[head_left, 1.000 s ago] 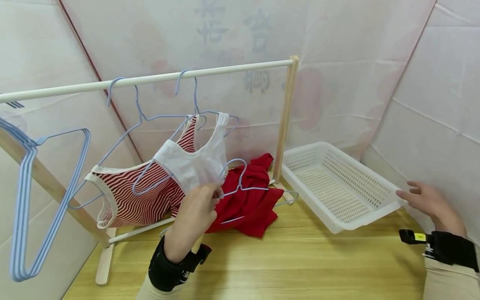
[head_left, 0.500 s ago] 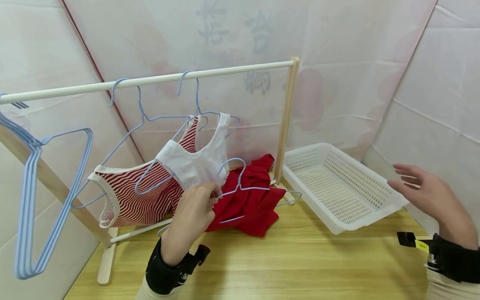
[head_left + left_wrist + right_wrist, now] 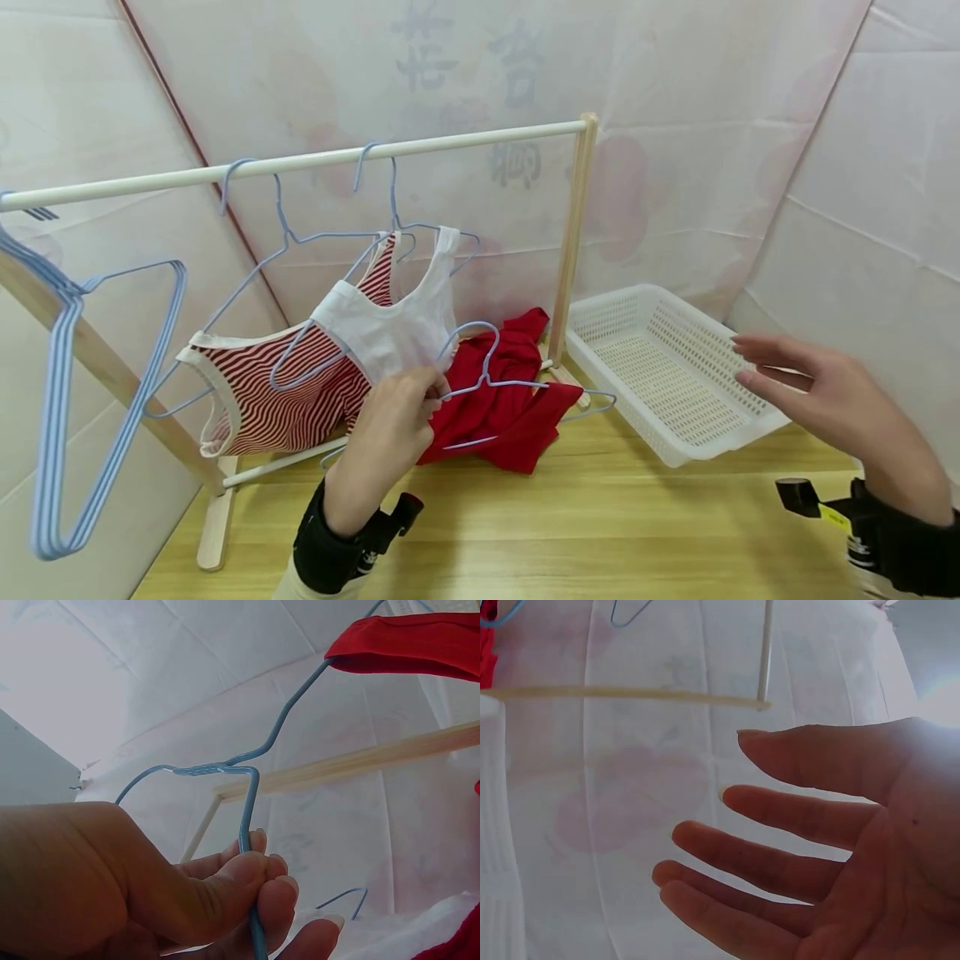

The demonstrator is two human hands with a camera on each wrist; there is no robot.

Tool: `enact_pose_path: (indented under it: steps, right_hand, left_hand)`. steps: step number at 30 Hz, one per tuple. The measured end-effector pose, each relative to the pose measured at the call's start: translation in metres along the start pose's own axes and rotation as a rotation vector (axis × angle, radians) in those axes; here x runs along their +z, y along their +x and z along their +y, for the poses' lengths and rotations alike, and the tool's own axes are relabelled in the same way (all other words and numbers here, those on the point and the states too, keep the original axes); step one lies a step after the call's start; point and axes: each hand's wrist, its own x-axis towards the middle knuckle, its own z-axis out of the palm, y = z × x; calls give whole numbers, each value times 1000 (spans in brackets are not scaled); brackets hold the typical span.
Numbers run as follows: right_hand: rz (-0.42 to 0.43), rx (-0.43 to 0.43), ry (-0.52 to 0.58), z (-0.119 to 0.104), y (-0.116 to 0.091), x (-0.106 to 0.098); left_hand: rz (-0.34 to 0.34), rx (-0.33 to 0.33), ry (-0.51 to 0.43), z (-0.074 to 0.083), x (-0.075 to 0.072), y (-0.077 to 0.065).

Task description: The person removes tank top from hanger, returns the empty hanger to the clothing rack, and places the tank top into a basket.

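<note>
My left hand [image 3: 393, 425] pinches a blue wire hanger [image 3: 246, 806] on one shoulder, close to its twisted neck, between thumb and fingers. A red garment [image 3: 480, 417] hangs partly on this hanger, with one strap over the far arm; the rest spreads down onto the table. In the left wrist view the red strap [image 3: 412, 646] sits on that far arm. My right hand [image 3: 832, 400] is in the air over the near right corner of the white basket [image 3: 757, 429], fingers extended and apart, holding nothing. The right wrist view shows its bare palm and spread fingers [image 3: 765, 870].
A clothes rack with a white bar [image 3: 480, 140] stands behind. On it hang a striped red and white top [image 3: 277, 383] and a white tank top [image 3: 397, 325]. Several bare blue hangers [image 3: 56, 417] hang at the left. The wooden post [image 3: 573, 242] stands between the garment and the basket.
My right hand has left the basket's right end and moved left across its near corner. The left hand's hanger has shifted slightly right, with the red strap on it.
</note>
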Motion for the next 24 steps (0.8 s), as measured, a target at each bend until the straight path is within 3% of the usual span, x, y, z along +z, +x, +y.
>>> enact_pose_path:
  steps: [5, 16, 24]
  right_hand:
    - [-33, -77, 57, -14, 1, 12]
    - [-143, -216, 42, -46, 13, 54]
    - [-233, -253, 34, -65, 24, 77]
  left_hand:
    - [-13, 4, -7, 2, -1, 1]
    - [-28, -19, -15, 5, -1, -2]
    - [-30, -14, -17, 6, -2, -3]
